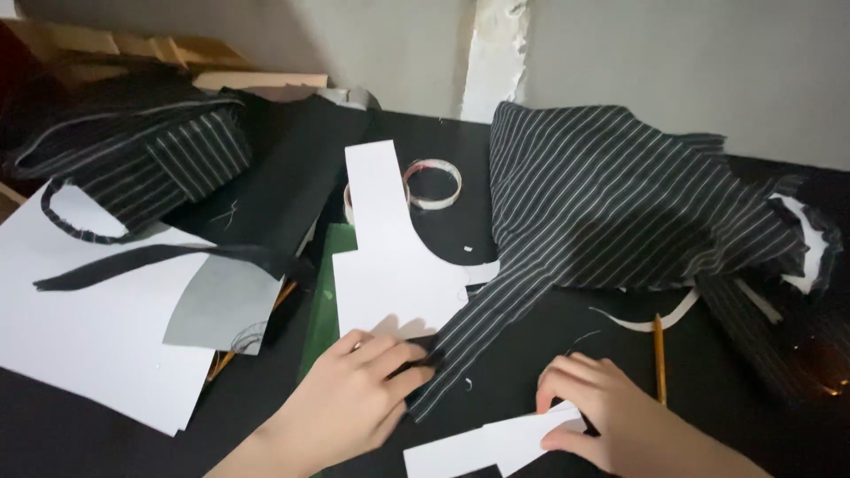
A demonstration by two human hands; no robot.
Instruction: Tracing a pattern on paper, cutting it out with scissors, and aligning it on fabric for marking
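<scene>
My left hand (354, 398) rests at the lower middle, fingers pinching the near end of a black fabric strip with thin white stripes (482, 319). The strip runs up and right into a larger piece of the same striped fabric (611, 195). Just above my left hand lies a white paper pattern piece (390, 257) with a curved cut-out. At the lower right, my right hand (602, 416) grips a small white paper piece (496, 443) against the black table (549, 345).
A roll of clear tape (434, 183) lies beyond the pattern. A pencil (660, 358) sits right of my right hand. Large white sheets (80, 310), a grey piece (221, 301), a green sheet (323, 310) and folded striped fabric (142, 150) fill the left.
</scene>
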